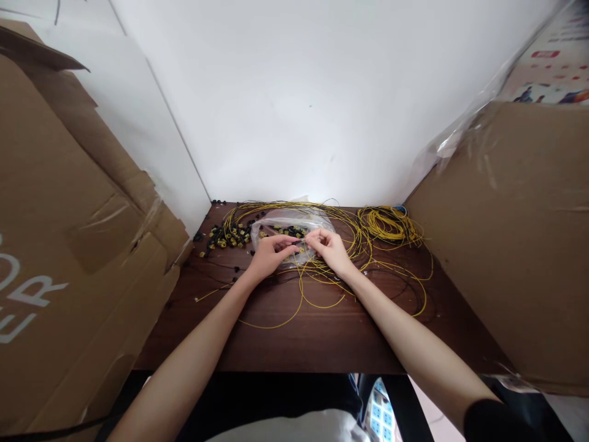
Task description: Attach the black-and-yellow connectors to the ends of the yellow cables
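Observation:
Above the middle of the table, my left hand (270,256) is closed in a pinch on a small black connector piece (296,242). Its exact shape is too small to tell. Close beside it, my right hand (330,248) pinches the end of a thin yellow wire (302,287), almost touching the black piece. The wire hangs down and loops over the tabletop. Behind both hands lies a clear plastic bag (294,216) with several black and yellow connectors in it. More loose black and yellow connectors (234,235) are heaped left of the bag.
A coil of yellow wire (386,224) lies at the back right of the dark wooden table (294,350). Large cardboard boxes stand at the left (92,245) and right (506,245). A white wall (304,123) closes off the back.

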Action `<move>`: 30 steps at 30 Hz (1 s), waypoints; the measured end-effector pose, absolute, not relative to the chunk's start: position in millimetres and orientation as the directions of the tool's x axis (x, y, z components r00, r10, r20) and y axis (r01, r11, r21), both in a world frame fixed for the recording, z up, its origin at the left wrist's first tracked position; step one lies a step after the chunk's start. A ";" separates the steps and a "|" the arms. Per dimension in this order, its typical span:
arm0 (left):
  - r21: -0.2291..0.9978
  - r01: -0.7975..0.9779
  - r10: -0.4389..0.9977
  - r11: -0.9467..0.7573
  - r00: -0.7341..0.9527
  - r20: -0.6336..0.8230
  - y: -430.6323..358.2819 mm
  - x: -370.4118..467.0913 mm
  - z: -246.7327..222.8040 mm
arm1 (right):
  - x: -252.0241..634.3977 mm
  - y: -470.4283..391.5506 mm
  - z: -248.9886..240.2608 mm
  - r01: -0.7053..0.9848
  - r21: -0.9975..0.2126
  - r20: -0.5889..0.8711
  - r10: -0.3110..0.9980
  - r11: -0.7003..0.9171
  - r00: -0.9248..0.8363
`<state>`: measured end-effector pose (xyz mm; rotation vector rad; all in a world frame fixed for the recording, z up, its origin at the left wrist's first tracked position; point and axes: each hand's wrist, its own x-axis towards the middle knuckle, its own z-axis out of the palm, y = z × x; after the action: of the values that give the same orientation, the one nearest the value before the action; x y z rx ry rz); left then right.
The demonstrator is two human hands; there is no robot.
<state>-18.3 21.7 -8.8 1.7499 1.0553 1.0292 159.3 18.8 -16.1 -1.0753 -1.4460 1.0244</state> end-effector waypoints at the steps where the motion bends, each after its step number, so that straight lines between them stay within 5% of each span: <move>1: 0.923 0.239 0.925 -0.300 0.309 0.221 21.8 -18.3 -8.9 | 159.5 19.1 -15.7 0.062 -0.975 0.212 0.976 0.215 -0.056; 8: 0.926 0.242 0.932 -0.291 0.292 0.216 22.4 -18.6 -10.8 | 160.4 19.7 -12.5 -0.108 -0.982 0.152 0.988 0.154 0.025; 16: 0.914 0.265 0.926 -0.309 0.302 0.226 21.8 -18.2 -10.3 | 158.1 16.2 -14.5 0.180 -0.936 0.287 0.951 0.304 -0.115; 22: 0.917 0.246 0.920 -0.314 0.316 0.230 21.4 -18.0 -9.2 | 158.8 17.8 -17.9 0.225 -0.919 0.300 0.944 0.324 -0.135; 30: 0.946 0.200 0.931 -0.255 0.314 0.185 22.4 -18.5 -10.6 | 159.4 20.0 -17.1 0.026 -0.980 0.196 0.981 0.196 0.004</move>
<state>-18.5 22.4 -10.6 1.6781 1.0347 1.0179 159.4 20.0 -17.1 -1.0839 -1.3099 1.0452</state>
